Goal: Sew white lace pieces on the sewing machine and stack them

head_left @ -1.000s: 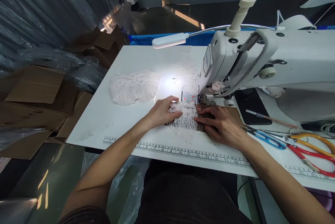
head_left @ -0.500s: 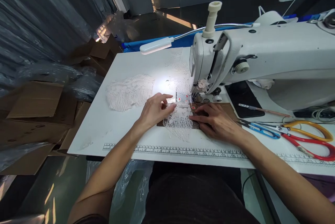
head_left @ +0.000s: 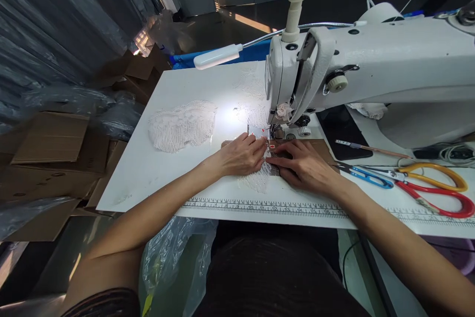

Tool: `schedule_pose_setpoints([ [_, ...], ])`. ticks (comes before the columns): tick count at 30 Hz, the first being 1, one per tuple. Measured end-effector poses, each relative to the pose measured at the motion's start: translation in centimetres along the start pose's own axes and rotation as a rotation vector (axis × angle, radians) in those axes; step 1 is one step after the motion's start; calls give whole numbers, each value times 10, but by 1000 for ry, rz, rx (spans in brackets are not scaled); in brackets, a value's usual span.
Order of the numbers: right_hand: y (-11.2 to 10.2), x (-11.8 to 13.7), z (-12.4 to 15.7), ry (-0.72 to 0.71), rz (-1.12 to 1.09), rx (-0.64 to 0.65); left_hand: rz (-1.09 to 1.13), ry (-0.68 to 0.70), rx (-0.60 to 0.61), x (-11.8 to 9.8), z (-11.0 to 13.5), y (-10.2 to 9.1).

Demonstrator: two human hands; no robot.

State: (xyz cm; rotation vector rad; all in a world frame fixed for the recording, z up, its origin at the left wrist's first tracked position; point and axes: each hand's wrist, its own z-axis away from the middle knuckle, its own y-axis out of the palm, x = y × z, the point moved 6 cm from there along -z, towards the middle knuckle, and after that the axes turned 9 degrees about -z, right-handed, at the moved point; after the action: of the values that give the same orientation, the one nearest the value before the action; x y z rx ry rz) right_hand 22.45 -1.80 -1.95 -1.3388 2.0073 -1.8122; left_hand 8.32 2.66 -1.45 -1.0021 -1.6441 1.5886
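While left hand (head_left: 243,155) covers part of white lace (head_left: 257,181), its fingers curl down; whether pinching, cannot tell. Right hand (head_left: 306,166): fingers extended, parted, tips at lace's right edge. Lace: on white table (head_left: 139,173), just before needle area of sewing machine (head_left: 389,60). Second lace piece (head_left: 182,127): flat, farther left. Red-handled scissors (head_left: 410,192): right, beside yellow-handled pair (head_left: 463,182).

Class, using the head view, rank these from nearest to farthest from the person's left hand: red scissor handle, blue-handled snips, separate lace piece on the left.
1. Lace piece: left of the left hand.
2. Blue-handled snips: on the right, beyond the right hand.
3. Red scissor handle: farther right, past the snips.
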Motion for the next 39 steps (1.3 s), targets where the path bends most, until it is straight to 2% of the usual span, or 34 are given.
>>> schedule_pose_setpoints([
  [5, 1, -1, 0, 1, 24, 12, 8, -10, 21, -3, 0, -2],
  [11, 2, -1, 0, -25, 61, -2, -115, -89, 56, -7, 2, -1],
  [16, 2, -10, 0, 5, 30, -117, 20, -105, -2, 9, -8, -2],
  [20, 3, -13, -1, 52, 16, -161, 99, -78, -20, 18, -10, -3],
  [29, 4, -11, -2, 80, 62, -166, -3, -52, -45, 15, -6, 2],
  [39, 4, -14, 0, 55, -9, -192, 67, -69, -100, 17, -4, 9],
])
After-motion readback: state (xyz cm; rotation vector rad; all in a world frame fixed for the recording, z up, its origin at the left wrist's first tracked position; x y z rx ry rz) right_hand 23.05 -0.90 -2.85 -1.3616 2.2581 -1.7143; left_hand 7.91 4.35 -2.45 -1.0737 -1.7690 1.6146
